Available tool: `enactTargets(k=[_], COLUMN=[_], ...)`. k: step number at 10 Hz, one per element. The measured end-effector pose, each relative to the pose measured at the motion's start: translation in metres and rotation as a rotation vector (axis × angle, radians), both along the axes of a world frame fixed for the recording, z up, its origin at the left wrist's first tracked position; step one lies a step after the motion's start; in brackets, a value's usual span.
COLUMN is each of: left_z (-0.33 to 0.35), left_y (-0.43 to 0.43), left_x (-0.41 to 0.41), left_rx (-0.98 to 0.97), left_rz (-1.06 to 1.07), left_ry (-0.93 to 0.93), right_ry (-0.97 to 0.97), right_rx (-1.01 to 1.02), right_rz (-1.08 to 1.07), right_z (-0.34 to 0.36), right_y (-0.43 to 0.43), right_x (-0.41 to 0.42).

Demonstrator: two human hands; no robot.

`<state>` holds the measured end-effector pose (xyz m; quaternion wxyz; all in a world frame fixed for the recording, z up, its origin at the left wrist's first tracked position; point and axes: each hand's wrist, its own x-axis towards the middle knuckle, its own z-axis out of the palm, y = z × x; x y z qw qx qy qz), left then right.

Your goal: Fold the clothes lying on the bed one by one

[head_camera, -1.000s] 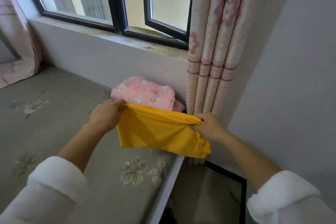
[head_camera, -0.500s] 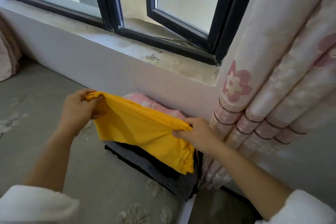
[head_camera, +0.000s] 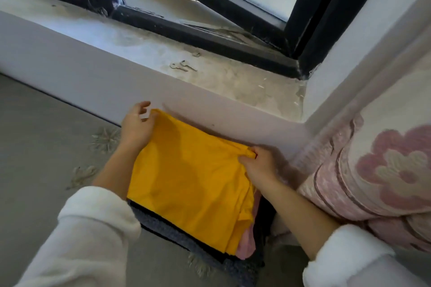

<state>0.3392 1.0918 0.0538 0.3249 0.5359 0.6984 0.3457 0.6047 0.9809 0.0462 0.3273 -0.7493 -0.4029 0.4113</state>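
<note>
A folded yellow garment (head_camera: 191,182) lies flat on top of a stack of folded clothes against the wall under the window. Beneath it a pink garment (head_camera: 247,243) peeks out at the right edge, and a dark grey garment (head_camera: 172,232) shows along the front. My left hand (head_camera: 136,127) is at the yellow garment's far left corner, fingers loosened and partly lifted, the thumb still touching the cloth. My right hand (head_camera: 258,165) pinches the far right corner between thumb and fingers.
The grey floral bed cover (head_camera: 46,147) stretches to the left. A white wall ledge and dusty windowsill (head_camera: 210,70) sit just behind the stack. A pink flowered curtain (head_camera: 373,170) hangs bunched close on the right, touching my right forearm.
The yellow garment went from hanging between my hands to lying flat on the stack, covering the pink one. My left hand has loosened its grip. The camera moved closer and lower.
</note>
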Motion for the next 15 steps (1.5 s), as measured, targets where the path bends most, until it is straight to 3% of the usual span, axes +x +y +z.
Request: enactTargets(k=[1,2,3,5,7,8,9,10,11,13,14,15], left_z=[-0.026,-0.051,-0.074,-0.105,-0.119,-0.109,-0.095,-0.091,-0.095,-0.087,-0.067,-0.056], left_y=[-0.014,-0.036,-0.048,-0.049,-0.048,-0.047,-0.064,-0.094,-0.108,-0.104,-0.109,-0.140], left_x=[0.011,0.015,0.011,0.001,0.005,0.009,0.016,0.015,-0.004,-0.022,-0.015,0.016], left_rx=[0.022,0.135,0.044,-0.100,-0.139,-0.173,-0.100,-0.141,-0.345,-0.534,-0.473,-0.293], left_rz=[-0.086,-0.337,-0.441,-0.306,-0.345,-0.348,-0.268,-0.105,-0.014,-0.129,-0.144,-0.250], left_ry=[0.099,0.339,0.541,0.549,0.567,0.585,0.631,0.643,0.549,0.592,0.709,0.676], right_ry=[-0.322,-0.723,-0.704,-0.795,-0.714,-0.757,-0.874,-0.790,-0.785,-0.814,-0.761,-0.600], right_rx=[-0.045,0.078,0.113,-0.198,-0.359,-0.360,-0.151,-0.021,-0.079,-0.251,-0.293,-0.187], right_rz=[0.097,0.426,0.731,0.698,0.693,0.662,0.688,0.906,1.022,1.103,1.116,1.017], right_z=[-0.014,-0.026,-0.040,-0.071,-0.080,-0.072,-0.066,-0.069,-0.074,-0.060,-0.040,-0.016], right_y=[0.001,-0.015,-0.021,-0.023,-0.036,-0.034,-0.040,-0.060,-0.077,-0.069,-0.060,-0.056], right_x=[-0.001,-0.020,-0.043,-0.028,-0.008,-0.013,-0.023,-0.029,-0.026,-0.031,-0.032,-0.027])
